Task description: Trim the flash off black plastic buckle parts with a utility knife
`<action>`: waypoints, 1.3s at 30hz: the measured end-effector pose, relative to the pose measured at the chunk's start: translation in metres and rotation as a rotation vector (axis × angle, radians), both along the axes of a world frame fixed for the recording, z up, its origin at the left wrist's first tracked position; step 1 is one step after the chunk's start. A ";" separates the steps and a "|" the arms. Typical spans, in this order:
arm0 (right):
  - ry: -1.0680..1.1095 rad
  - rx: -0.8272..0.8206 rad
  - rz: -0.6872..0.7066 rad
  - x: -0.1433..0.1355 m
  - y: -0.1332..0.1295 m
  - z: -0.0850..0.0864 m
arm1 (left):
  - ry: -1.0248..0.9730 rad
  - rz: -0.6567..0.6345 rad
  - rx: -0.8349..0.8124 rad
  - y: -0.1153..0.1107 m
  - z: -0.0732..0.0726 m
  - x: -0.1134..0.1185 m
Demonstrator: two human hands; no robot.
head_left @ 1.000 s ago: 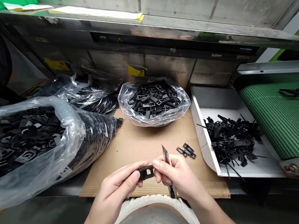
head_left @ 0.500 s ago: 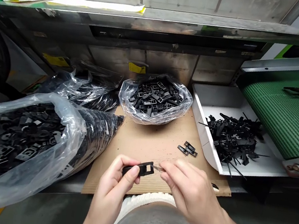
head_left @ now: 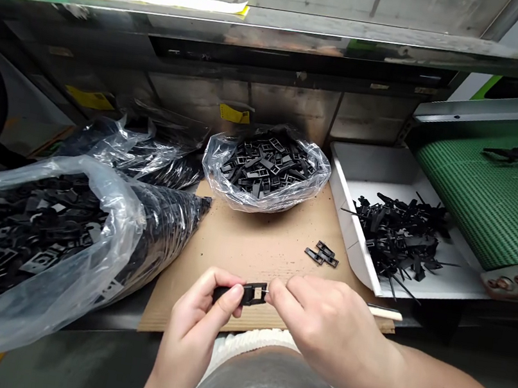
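Observation:
My left hand (head_left: 206, 316) pinches a small black plastic clip (head_left: 254, 294) with a rectangular window, between thumb and fingers. Closed around a slim tool with a cream handle (head_left: 384, 313), my right hand (head_left: 322, 323) is at the clip's right end. The tool's thin metal tip meets the clip near its window; most of the tool is hidden in my fingers. A few similar black clips (head_left: 323, 253) lie on the cardboard (head_left: 242, 243) beyond my right hand.
An open plastic bag of black clips (head_left: 262, 204) stands at the back. To the left lies a larger bag of black parts (head_left: 124, 213). At right, a white tray (head_left: 353, 247) holds black pieces beside a green conveyor belt (head_left: 465, 179). A metal shelf (head_left: 287, 33) spans above.
My right hand has moved left, bringing the tool's tip against the clip. More of the cream handle now shows behind it. The left hand keeps its hold.

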State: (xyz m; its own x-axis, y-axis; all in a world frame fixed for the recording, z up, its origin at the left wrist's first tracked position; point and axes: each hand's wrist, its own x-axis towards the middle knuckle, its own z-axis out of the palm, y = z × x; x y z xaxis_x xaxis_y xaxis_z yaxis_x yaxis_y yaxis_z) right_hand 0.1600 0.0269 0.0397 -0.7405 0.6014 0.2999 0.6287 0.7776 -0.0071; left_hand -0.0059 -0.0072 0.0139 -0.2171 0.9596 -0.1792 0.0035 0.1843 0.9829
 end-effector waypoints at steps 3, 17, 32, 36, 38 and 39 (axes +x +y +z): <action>-0.119 0.035 -0.039 -0.007 -0.007 0.010 | 0.011 -0.026 0.003 -0.001 -0.007 -0.002; 0.039 -0.019 0.033 0.003 0.005 0.011 | -0.151 0.011 -0.020 0.006 0.005 -0.007; 0.149 0.014 0.171 0.002 0.004 0.005 | -0.115 0.028 0.025 0.002 0.018 -0.006; 0.191 0.095 0.137 0.001 0.006 0.008 | -0.075 0.033 0.031 0.000 0.018 -0.003; 0.195 0.103 0.121 0.002 0.007 0.011 | -0.061 0.057 0.038 -0.001 0.019 -0.002; 0.190 0.088 0.123 0.003 0.006 0.012 | -0.053 0.078 0.044 -0.002 0.020 -0.001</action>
State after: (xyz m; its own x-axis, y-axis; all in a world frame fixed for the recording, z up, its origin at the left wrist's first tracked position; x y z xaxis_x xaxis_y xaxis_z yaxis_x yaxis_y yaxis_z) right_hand 0.1629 0.0332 0.0519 -0.7314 0.4760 0.4883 0.5234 0.8509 -0.0456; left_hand -0.0073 -0.0090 0.0335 -0.2827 0.9474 -0.1503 -0.0610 0.1386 0.9885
